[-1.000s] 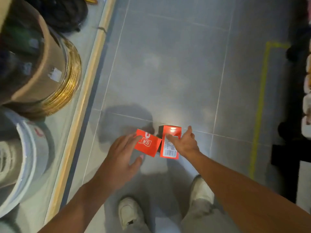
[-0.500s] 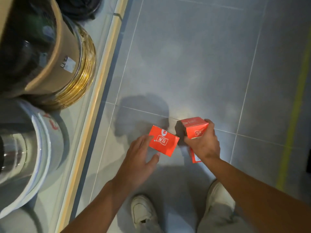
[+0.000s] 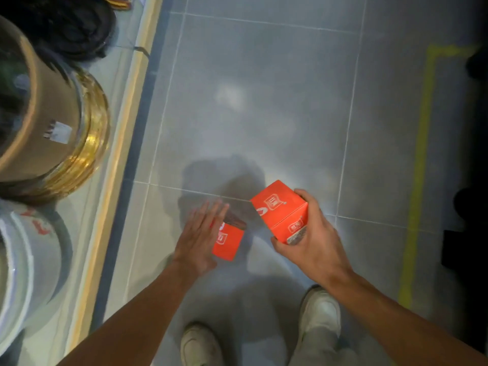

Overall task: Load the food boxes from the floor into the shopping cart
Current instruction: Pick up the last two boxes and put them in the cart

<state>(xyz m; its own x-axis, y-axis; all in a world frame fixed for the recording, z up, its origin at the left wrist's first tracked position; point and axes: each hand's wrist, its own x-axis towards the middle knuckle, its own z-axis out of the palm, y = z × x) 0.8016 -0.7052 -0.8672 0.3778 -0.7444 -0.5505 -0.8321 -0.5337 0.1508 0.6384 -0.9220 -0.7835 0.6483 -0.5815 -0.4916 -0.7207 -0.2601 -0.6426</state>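
Red box (image 3: 280, 211) gripped in right-hand fingers (image 3: 303, 192), second box (image 3: 228, 241) under left fingers (image 3: 208, 217)

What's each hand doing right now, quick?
Left hand: open, fingers straight, against the small red cardboard box on the floor.
Right hand: closed around the larger red cardboard box, lifted.

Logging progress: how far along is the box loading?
Early. Done: nothing visibly loaded; no shopping cart is in view. In hand: the right hand grips one red box, lifted off the grey tile floor. Left: the second red box lies on the floor, with the left hand reaching over it, fingers straight. Both must go into the cart.
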